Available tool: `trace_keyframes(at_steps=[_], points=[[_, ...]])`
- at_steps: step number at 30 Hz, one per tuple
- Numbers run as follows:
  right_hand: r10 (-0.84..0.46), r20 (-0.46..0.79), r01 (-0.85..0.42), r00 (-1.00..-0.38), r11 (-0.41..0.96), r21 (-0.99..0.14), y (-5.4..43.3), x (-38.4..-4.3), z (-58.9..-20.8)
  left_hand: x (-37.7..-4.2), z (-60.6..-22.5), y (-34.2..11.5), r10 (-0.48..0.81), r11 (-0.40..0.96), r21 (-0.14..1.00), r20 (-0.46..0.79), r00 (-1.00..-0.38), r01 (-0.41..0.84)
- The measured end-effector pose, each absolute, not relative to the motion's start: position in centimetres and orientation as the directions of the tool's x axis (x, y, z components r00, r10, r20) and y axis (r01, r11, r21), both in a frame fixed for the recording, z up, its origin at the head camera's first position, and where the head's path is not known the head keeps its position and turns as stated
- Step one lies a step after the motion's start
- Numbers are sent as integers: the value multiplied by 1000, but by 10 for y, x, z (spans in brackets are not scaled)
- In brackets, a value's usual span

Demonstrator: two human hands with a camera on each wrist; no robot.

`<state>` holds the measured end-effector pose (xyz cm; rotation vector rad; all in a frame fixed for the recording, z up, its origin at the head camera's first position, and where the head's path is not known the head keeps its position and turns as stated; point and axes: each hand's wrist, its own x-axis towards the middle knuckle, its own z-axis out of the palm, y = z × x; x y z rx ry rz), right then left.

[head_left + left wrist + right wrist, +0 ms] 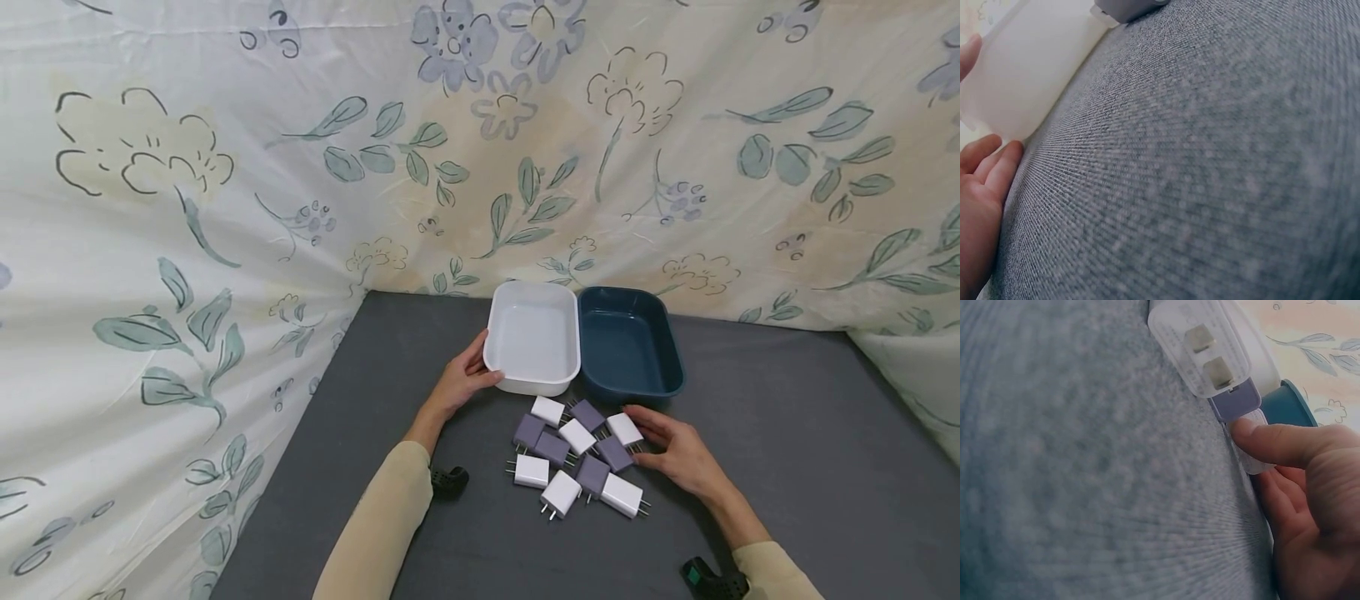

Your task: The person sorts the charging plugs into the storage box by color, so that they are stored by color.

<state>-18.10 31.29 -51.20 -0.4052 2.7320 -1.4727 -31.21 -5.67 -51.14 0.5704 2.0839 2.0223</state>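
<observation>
My left hand [459, 379] rests at the left side of a white bin [534, 385], its thumb at the near corner and its fingers along the side wall. In the left wrist view, fingertips [1012, 150] lie right at the bin's lower edge. White and purple plug-in chargers lie loosely piled in front of the bins. At the pile's right edge, my right hand [678, 450] has thumb and fingers around a white charger [625, 429]. A purple charger [615, 452] lies beside its thumb. The right wrist view shows a white charger's two prongs [1217, 372] close up.
A dark blue bin [630, 333] stands against the white one's right side. Nearest me in the pile are a white charger [561, 493] and another white charger [622, 495]. Grey cloth [787, 467] covers the table, and a floral curtain [450, 208] hangs behind.
</observation>
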Motion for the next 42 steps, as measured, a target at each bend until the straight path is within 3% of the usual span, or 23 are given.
trace_keyframes(at_steps=[22, 42], points=[[-202, 124, -214, -971, 520, -827, 317, -177, -508, -311, -514, -58, 403, -1, 974, 209, -891, 228], [-174, 114, -193, -978, 557, -808, 310, -177, -492, -307, -507, -59, 423, -15, 985, 162, -891, 172]])
